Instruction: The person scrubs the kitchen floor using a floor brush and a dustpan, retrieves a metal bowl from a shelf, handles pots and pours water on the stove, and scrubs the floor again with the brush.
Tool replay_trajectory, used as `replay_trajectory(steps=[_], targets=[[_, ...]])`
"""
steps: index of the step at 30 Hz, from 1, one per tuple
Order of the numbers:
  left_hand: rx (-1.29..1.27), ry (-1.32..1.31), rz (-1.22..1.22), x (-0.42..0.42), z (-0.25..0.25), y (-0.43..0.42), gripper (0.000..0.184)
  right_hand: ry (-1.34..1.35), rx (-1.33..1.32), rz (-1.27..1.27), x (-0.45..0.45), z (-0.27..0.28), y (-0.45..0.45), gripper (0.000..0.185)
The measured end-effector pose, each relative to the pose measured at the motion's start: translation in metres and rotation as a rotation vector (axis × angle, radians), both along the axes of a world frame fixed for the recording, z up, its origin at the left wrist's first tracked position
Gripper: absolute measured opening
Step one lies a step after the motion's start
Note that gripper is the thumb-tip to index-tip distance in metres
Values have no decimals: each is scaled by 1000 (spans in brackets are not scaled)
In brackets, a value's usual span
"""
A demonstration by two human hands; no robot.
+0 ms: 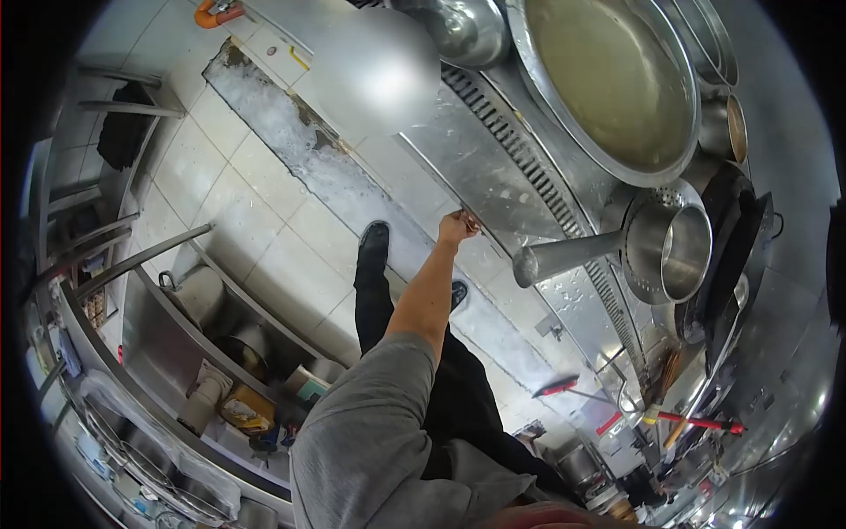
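My left hand reaches down to the front edge of the steel stove counter. Its fingers are curled closed against that edge, and whatever they grip is hidden beneath it. To the right of the hand, the thick handle of a steel ladle-like pot with a perforated rim sticks out over the counter. Above lies a large steel basin of cloudy yellowish liquid. Nowhere in the picture does my right hand show.
A slotted drain grate runs along the counter. On the left stand steel shelves with pots and boxes. A wet floor channel crosses the tiles in front of my shoes. A red broom and dark woks are at right.
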State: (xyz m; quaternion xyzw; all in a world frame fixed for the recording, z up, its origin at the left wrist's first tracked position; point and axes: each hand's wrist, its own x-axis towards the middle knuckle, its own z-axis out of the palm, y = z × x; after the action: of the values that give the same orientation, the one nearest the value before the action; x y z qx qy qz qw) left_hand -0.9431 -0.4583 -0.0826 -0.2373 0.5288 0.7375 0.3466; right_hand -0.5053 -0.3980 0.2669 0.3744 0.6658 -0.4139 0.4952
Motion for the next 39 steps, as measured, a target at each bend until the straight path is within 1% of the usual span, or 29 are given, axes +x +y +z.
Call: replay_trajectory(steps=[2, 5, 6, 7, 9, 10, 11, 12, 14, 15, 18, 20, 22, 23, 25, 26, 27, 28, 29, 31, 32, 33, 34, 35, 36, 37, 38, 39], targets=[[-17, -120, -25, -3, 6, -3, 25, -7, 7, 17, -6, -4, 5, 34], [29, -141, -33, 3, -18, 1, 25, -11, 9, 38, -14, -5, 9, 33], [45, -111, -43, -1, -5, -2, 25, -9, 12, 39, -17, -5, 10, 33], [47, 72, 1, 9, -25, 0, 24, -1, 15, 43, -20, -4, 10, 33], [90, -39, 10, 2, -5, -5, 23, 9, 20, 54, -24, -1, 10, 32], [110, -42, -4, 3, -15, -3, 25, 15, 24, 54, -26, 1, 10, 32], [149, 26, 29, 6, -22, 1, 29, 15, 30, 57, -27, 3, 8, 32], [141, -158, 24, 7, -41, 4, 31, 12, 32, 54, -28, 7, 6, 32], [35, -148, -231, 0, -53, 0, 38, 4, 43, 61, -30, 13, 1, 31], [53, -137, -243, 1, -64, 0, 38, 2, 44, 60, -30, 14, -1, 31], [-116, 678, -272, 19, -119, 5, 44, -9, 45, 55, -32, 22, -11, 31], [-175, 944, -274, 20, -121, 5, 46, -22, 45, 64, -34, 26, -21, 30], [442, -24, 15, 14, -97, 1, 51, -30, 58, 82, -39, 30, -32, 30], [436, -29, 10, 10, -77, -1, 51, -27, 69, 95, -42, 32, -38, 30], [187, -144, -138, 6, -34, -18, 51, 32, 110, 84, -44, 37, -47, 29], [161, -142, -141, 4, -15, -34, 51, 125, 126, -1, -50, 40, -46, 28], [60, -149, -223, 0, 0, -51, 48, 219, 136, -81, -55, 42, -45, 28], [-38, -149, -302, -11, 16, -67, 46, 272, 178, -76, -85, 55, -45, 27], [-56, -131, -302, -19, 32, -89, 46, 326, 224, -72, -124, 74, -42, 25], [-228, -96, -233, -38, 77, -136, 25, 504, 334, -164, -196, 109, -41, 22], [-247, -72, -232, -59, 108, -155, 25, 592, 417, -150, -219, 114, -34, 21], [-288, 0, -141, -80, 147, -175, 20, 676, 498, -138, -242, 119, -25, 20], [-329, 71, -43, -98, 191, -193, 16, 890, 572, -141, -273, 127, -11, 19], [-408, 190, 0, -123, 246, -199, 14, 934, 646, -133, -309, 144, 2, 17], [-355, 294, 57, -143, 287, -203, 17, 1008, 739, -164, -342, 153, 17, 17], [-363, 414, 64, -164, 320, -201, 19, 1169, 822, -175, -366, 140, 43, 20], [-368, 531, 47, -183, 352, -191, 20, 1265, 799, -302, -401, 150, 56, 26], [-312, 610, 37, -198, 393, -170, 20, 1311, 745, -450, -433, 150, 73, 32]])
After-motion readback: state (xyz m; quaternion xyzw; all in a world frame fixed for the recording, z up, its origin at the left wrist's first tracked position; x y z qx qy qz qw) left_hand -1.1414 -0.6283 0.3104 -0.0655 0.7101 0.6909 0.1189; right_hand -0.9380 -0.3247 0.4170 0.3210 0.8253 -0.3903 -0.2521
